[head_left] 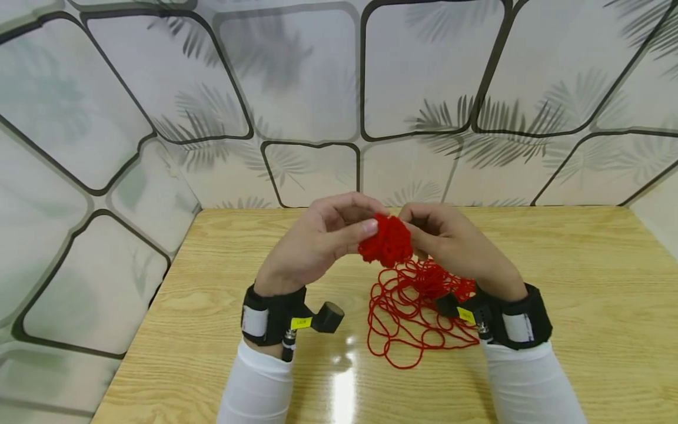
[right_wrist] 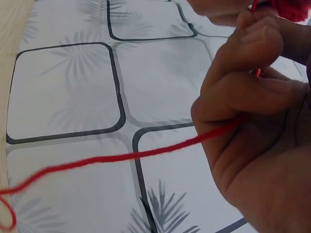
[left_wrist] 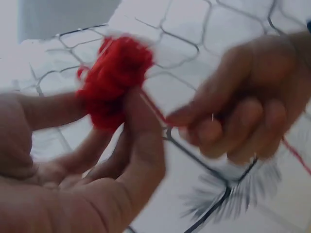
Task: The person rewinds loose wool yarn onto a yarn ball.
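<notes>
A small ball of red yarn [head_left: 389, 242] is held above the table in the head view, its strands wound in thick bunches. My left hand [head_left: 323, 238] grips it between thumb and fingers. Close beside it, my right hand [head_left: 455, 238] pinches the yarn strand [left_wrist: 154, 107], which runs taut from the ball to the fingertips in the left wrist view. From the curled fingers of that hand, the strand [right_wrist: 136, 155] trails off to the left in the right wrist view. Below the hands, a loose heap of red yarn [head_left: 424, 282] lies in loops on the table.
The wooden table [head_left: 212, 330] reaches back to a wall [head_left: 307, 76] patterned with dark lines and leaves. Each wrist wears a black strap [head_left: 275, 315] with a small camera. The right wrist's camera [head_left: 447, 305] overlaps the yarn heap in the head view.
</notes>
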`<state>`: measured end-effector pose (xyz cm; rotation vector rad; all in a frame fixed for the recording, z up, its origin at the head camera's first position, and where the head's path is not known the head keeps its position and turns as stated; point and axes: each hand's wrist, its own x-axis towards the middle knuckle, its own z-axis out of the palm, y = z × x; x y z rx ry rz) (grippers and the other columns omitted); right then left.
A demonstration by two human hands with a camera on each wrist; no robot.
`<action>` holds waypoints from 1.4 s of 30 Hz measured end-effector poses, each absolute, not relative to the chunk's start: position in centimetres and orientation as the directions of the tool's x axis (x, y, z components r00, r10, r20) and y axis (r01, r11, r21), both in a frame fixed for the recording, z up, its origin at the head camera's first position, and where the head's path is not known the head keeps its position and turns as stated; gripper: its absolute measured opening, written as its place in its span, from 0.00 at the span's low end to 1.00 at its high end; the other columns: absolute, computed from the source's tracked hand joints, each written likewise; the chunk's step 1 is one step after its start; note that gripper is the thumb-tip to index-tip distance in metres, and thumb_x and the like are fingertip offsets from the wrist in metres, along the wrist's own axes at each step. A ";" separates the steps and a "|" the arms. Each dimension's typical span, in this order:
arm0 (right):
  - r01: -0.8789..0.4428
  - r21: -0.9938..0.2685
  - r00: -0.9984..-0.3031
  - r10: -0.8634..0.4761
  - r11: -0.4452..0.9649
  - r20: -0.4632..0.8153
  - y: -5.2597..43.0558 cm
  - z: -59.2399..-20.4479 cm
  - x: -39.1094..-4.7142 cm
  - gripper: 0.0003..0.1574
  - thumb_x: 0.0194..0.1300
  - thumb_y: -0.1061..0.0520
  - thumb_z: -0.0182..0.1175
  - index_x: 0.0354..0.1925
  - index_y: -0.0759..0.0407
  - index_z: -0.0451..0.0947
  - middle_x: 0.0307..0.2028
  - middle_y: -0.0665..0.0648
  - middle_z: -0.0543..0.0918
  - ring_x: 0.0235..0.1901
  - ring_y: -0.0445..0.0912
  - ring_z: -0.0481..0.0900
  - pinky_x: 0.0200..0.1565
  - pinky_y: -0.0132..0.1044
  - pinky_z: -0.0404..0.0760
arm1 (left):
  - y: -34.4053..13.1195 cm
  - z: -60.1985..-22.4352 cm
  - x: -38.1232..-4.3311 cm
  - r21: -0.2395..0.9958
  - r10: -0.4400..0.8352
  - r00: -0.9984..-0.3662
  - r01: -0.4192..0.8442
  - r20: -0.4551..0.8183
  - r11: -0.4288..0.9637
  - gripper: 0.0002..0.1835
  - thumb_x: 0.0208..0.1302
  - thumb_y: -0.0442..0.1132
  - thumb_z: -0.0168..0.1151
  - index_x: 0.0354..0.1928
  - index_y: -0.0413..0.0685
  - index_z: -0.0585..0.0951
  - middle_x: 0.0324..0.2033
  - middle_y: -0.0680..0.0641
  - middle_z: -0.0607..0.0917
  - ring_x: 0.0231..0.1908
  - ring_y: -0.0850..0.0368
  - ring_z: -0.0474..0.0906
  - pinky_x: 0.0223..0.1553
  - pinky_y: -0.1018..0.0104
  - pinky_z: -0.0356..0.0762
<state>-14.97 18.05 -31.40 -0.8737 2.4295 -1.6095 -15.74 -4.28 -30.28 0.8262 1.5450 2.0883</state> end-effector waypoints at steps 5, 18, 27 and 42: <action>-0.436 -0.864 -0.836 -0.470 0.253 0.284 18.2 -31.0 -14.8 0.08 0.68 0.54 0.51 0.33 0.56 0.72 0.17 0.54 0.64 0.16 0.48 0.62 0.17 0.40 0.61 | -3.6 -30.5 -15.6 0.941 0.577 -0.785 0.328 0.226 0.077 0.09 0.63 0.39 0.58 0.44 0.47 0.77 0.37 0.47 0.81 0.37 0.52 0.78 0.35 0.57 0.77; -0.411 -0.875 -0.748 -0.643 0.257 0.162 17.4 -31.3 -15.1 0.12 0.70 0.51 0.47 0.34 0.53 0.74 0.19 0.53 0.68 0.18 0.49 0.66 0.20 0.39 0.66 | -3.4 -30.5 -16.5 0.870 0.392 -0.879 0.050 0.272 -0.491 0.16 0.63 0.37 0.56 0.51 0.39 0.72 0.50 0.36 0.75 0.49 0.44 0.74 0.50 0.51 0.72; -0.429 -0.863 -0.827 -0.501 0.266 0.256 17.9 -31.5 -15.5 0.14 0.70 0.52 0.48 0.28 0.56 0.69 0.16 0.54 0.63 0.16 0.48 0.61 0.18 0.40 0.60 | -4.0 -30.4 -15.7 0.931 0.610 -0.765 0.346 0.209 0.115 0.08 0.63 0.41 0.58 0.42 0.48 0.78 0.36 0.49 0.81 0.35 0.55 0.78 0.34 0.60 0.77; -0.389 -0.874 -0.731 -0.675 0.289 0.102 17.8 -31.6 -15.3 0.11 0.70 0.55 0.46 0.35 0.56 0.73 0.18 0.54 0.67 0.17 0.47 0.65 0.19 0.39 0.66 | -4.4 -30.1 -15.8 0.935 0.602 -0.715 0.281 0.355 -0.217 0.11 0.62 0.38 0.58 0.45 0.42 0.76 0.41 0.41 0.79 0.39 0.46 0.76 0.37 0.53 0.77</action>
